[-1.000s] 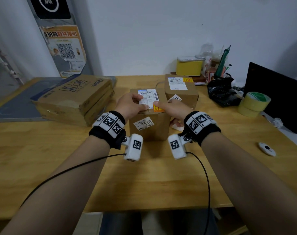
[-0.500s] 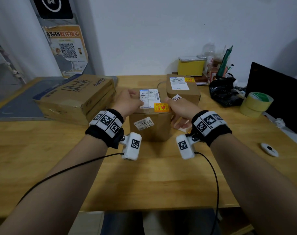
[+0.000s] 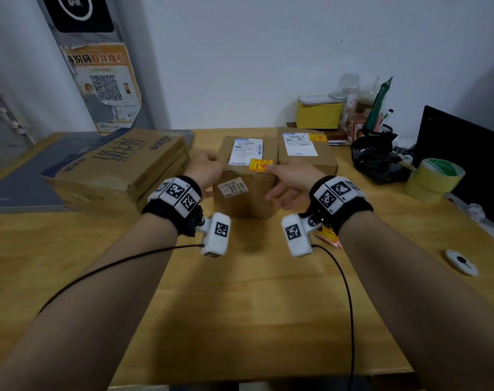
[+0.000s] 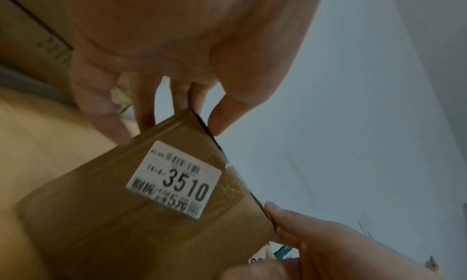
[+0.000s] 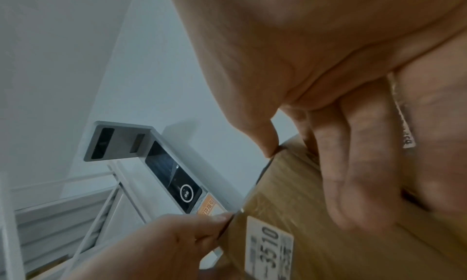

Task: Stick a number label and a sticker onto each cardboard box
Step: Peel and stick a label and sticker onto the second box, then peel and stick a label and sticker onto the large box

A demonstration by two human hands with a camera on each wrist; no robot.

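Observation:
The near cardboard box stands mid-table with a white number label "3510" on its front face. An orange sticker sits at the front edge of its top, beside a white shipping label. My left hand grips the box's left top corner, thumb on the top edge. My right hand holds the right side, thumb on top, fingers down the side. A second box behind right carries a shipping label and a yellow sticker.
Flat cartons are stacked at the left. Right of the boxes are a black bag, a tape roll, a dark screen and a small white device. Orange sticker sheets lie under my right wrist. A yellow container stands by the wall.
My right finger has come off the orange sticker and the hand has dropped to the box's right side. My left hand has slid from the top label to the left corner.

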